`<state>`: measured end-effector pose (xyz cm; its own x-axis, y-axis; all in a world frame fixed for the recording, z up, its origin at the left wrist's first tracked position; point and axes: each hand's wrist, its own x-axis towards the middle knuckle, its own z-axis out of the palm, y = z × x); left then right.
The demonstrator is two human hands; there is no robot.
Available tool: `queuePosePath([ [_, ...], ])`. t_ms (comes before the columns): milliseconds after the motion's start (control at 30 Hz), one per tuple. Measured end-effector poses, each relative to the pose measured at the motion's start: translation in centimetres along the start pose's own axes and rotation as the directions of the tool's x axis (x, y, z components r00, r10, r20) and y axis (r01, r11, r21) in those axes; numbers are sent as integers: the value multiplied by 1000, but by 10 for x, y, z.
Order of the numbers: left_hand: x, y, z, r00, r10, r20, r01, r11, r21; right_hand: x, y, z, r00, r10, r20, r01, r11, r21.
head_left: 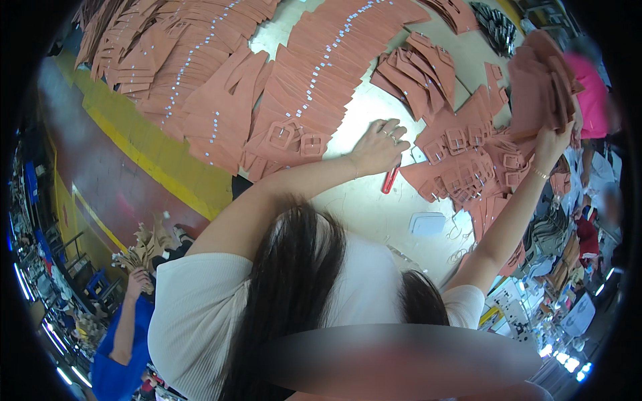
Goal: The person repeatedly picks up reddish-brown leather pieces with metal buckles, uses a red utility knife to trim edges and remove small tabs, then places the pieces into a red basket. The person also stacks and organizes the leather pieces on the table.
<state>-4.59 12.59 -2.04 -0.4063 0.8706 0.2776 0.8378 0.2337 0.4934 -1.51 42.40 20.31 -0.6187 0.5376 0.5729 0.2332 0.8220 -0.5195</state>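
My right hand [554, 144] is raised at the right, closed round the lower end of a bundle of reddish-brown fabric pieces [540, 80]. The bundle hangs together above the table's right side. My left hand [380, 148] rests on the pale tabletop [354, 200], its fingers loosely bent and apart, with nothing visible in them. Just below it lies a red cutter [390, 180]. Between my hands, reddish-brown belt pieces with buckles [461, 174] lie in overlapping heaps. Left of my left hand spreads a long fanned row of the same fabric with small white labels [321, 67].
More fanned fabric pieces [180, 73] cover the far left. A pale stack of cards [428, 223] and scissors [458, 230] lie near me. A dark striped bundle [493, 28] sits at the far right. A person in blue [124, 341] is at the lower left, another in pink [588, 93] at the right.
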Motion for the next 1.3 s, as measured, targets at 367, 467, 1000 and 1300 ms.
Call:
queuePosePath([
  [367,6,-14,-11,991,-95,-99,-12,662,-750,-185,-133,-37,780,46,624,45,991,-129],
  [467,-1,-15,-33,838,-387,384,428,30,-903,-210,-149,-42,749,-21,662,196,962,-191],
  [1000,-90,-10,-92,545,-150,825,575,-649,-498,-287,-129,19,577,45,816,65,993,-101],
  [1300,-77,-27,-87,502,-143,853,686,-534,-493,-288,-95,67,692,64,719,-46,998,-45],
])
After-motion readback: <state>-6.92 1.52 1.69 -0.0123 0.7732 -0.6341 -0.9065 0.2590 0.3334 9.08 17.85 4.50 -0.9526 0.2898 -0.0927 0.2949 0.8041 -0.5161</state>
